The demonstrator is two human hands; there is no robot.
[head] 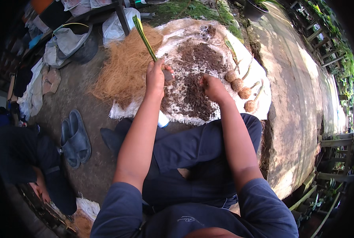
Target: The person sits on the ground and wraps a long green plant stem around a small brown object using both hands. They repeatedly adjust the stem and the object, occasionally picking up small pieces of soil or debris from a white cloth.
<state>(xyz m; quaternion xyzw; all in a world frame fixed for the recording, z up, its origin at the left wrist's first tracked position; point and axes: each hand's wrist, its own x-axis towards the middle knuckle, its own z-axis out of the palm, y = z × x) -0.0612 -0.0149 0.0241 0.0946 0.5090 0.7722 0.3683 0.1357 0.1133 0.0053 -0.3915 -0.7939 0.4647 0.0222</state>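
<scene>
My left hand (155,78) grips an upright snake plant leaf (145,38) near its base. A dark clump of soil (167,75) sits at that base, against my fingers. My right hand (213,87) is at the edge of a loose heap of dark soil (197,99), its fingers curled; whether soil is between them is hidden. Both hands are over a white woven sack (261,99). Right of my right hand lie several fibre-wrapped root balls (237,84) with leaf stalks. Brown coconut fibre (123,67) is heaped left of my left hand.
A white cylinder with a blue end (163,119) lies by my left forearm. Grey slides (76,138) stand on the floor at left, near another person's leg (50,166). A black basin (86,49) is at upper left, a concrete ledge (290,104) at right.
</scene>
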